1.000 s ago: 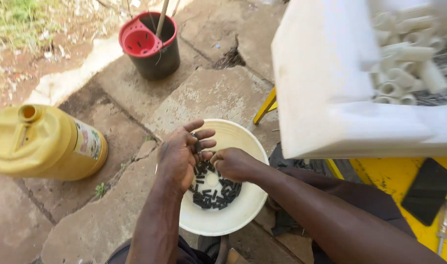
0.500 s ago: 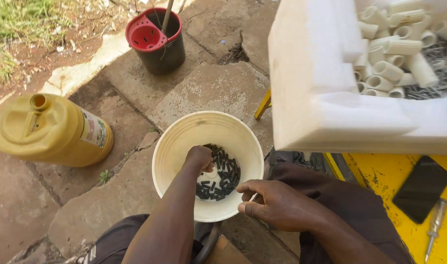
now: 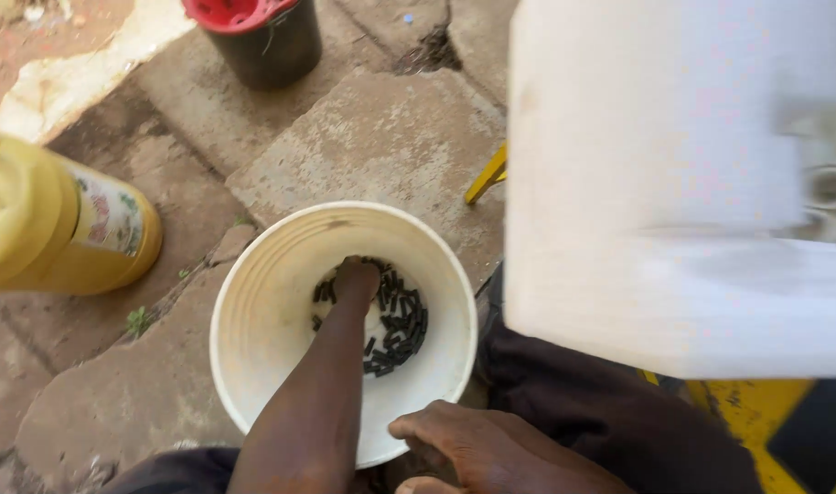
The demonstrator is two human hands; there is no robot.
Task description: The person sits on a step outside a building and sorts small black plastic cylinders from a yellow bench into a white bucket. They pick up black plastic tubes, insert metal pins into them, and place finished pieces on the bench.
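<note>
Left hand (image 3: 356, 279) reaching deep into white bucket (image 3: 253, 338), fingers closed down among small black cylindrical pieces (image 3: 400, 329) at its bottom, right hand (image 3: 482, 448) resting loosely open beside bucket rim, yellow jug (image 3: 52, 229) nearby on stone paving (image 3: 381, 137)

Yellow jug (image 3: 57, 224) lying far left on stone slabs (image 3: 381, 137); black pot w/ red rim (image 3: 258, 32) sitting far off; white foam box (image 3: 674, 210) looming right.
</note>
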